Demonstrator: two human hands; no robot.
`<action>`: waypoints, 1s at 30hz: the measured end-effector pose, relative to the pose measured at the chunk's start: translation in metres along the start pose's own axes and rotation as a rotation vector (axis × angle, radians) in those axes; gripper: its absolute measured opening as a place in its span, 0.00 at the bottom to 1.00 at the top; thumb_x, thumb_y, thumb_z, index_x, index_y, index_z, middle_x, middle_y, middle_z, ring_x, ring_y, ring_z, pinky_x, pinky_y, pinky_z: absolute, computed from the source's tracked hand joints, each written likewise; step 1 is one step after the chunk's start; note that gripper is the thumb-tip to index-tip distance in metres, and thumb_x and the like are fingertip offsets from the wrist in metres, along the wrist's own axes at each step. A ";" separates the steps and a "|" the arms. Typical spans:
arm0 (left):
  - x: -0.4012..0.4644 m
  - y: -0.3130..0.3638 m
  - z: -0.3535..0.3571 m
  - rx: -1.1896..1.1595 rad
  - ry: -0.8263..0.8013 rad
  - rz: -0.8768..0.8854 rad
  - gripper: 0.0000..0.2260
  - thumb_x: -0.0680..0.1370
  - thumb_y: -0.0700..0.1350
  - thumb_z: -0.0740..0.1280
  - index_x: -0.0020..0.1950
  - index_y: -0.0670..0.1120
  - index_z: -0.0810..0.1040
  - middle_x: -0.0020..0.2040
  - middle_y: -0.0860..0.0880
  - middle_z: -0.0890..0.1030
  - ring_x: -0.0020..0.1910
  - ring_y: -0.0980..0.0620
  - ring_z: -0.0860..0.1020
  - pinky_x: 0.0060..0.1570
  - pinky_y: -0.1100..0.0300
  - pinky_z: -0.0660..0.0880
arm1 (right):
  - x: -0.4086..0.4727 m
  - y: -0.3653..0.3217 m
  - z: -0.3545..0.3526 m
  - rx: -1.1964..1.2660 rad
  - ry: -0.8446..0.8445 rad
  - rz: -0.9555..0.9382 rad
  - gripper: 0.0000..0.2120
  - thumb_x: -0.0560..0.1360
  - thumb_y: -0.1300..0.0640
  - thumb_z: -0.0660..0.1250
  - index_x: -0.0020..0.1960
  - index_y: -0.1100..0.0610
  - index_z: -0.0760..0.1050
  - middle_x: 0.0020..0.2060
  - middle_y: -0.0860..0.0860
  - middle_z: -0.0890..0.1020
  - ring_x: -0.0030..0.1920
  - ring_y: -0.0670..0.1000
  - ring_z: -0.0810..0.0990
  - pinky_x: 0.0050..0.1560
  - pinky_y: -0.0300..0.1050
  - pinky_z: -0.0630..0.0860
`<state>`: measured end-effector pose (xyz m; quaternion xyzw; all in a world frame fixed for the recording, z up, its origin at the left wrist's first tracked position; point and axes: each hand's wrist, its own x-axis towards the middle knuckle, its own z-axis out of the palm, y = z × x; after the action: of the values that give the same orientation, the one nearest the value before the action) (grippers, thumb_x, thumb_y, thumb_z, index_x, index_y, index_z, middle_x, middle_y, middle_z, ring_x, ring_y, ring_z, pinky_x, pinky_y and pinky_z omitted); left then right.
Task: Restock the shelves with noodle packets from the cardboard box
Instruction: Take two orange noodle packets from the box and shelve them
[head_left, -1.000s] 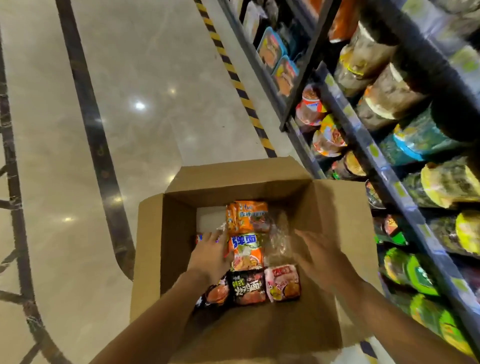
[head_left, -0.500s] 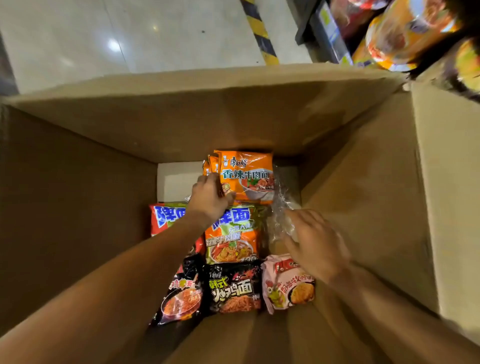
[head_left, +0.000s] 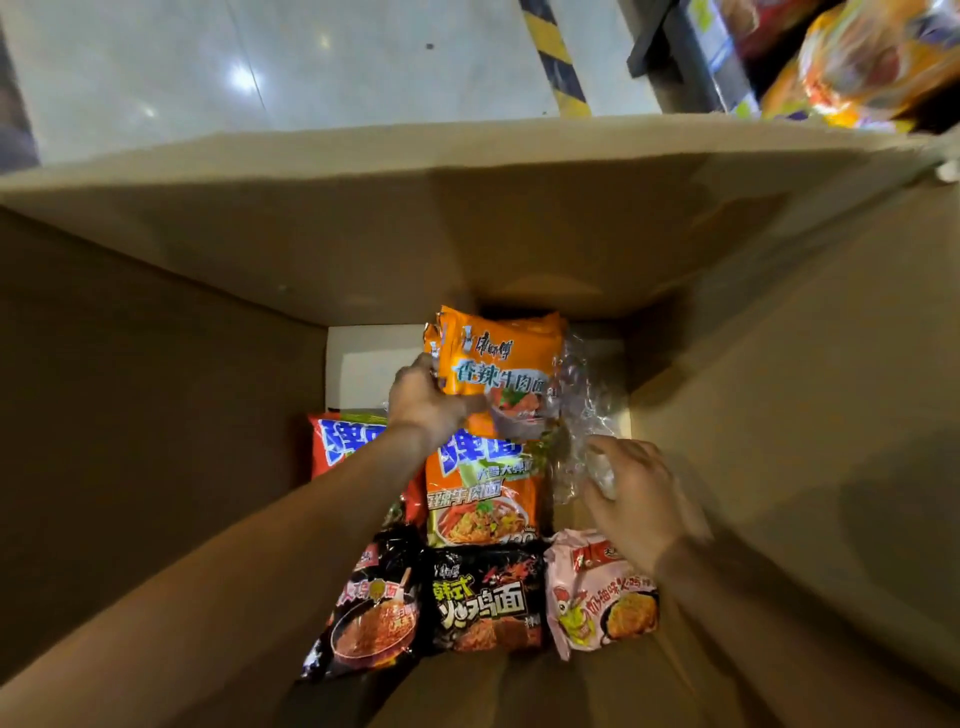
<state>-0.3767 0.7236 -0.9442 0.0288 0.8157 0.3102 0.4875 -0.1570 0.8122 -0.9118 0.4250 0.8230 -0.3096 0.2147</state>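
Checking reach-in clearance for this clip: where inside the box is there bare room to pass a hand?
One bare strip of cardboard box floor lies right of the crumpled clear plastic and pink packet. A white patch shows beyond the left hand, left of the orange packets. The middle is crowded with packets edge to edge.

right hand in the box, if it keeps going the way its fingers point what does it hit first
Probably the crumpled clear plastic wrap: the right hand points up-left into it and may already touch it. Beyond lies the orange packet. Depth is unclear.
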 end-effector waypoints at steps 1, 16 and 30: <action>-0.006 -0.002 -0.009 -0.017 0.004 0.000 0.18 0.68 0.43 0.80 0.48 0.50 0.73 0.48 0.49 0.84 0.48 0.49 0.82 0.51 0.53 0.80 | 0.003 -0.003 -0.001 0.048 -0.013 0.017 0.21 0.79 0.49 0.64 0.71 0.48 0.71 0.64 0.49 0.78 0.66 0.50 0.74 0.62 0.48 0.75; -0.043 -0.018 -0.095 -0.045 0.265 0.068 0.17 0.73 0.44 0.76 0.56 0.51 0.72 0.47 0.56 0.80 0.48 0.54 0.79 0.52 0.54 0.76 | 0.114 -0.051 0.049 0.616 0.021 0.378 0.39 0.60 0.35 0.76 0.65 0.49 0.67 0.60 0.53 0.79 0.59 0.58 0.80 0.59 0.59 0.78; -0.065 -0.030 -0.100 0.020 0.301 0.157 0.13 0.75 0.44 0.74 0.57 0.51 0.74 0.46 0.57 0.80 0.43 0.65 0.78 0.40 0.68 0.71 | 0.096 -0.081 0.029 0.641 0.043 0.453 0.27 0.65 0.46 0.81 0.56 0.60 0.79 0.50 0.54 0.85 0.50 0.56 0.83 0.41 0.42 0.75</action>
<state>-0.4162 0.6291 -0.8771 0.0504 0.8777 0.3401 0.3339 -0.2747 0.8099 -0.9655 0.6478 0.5744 -0.4867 0.1166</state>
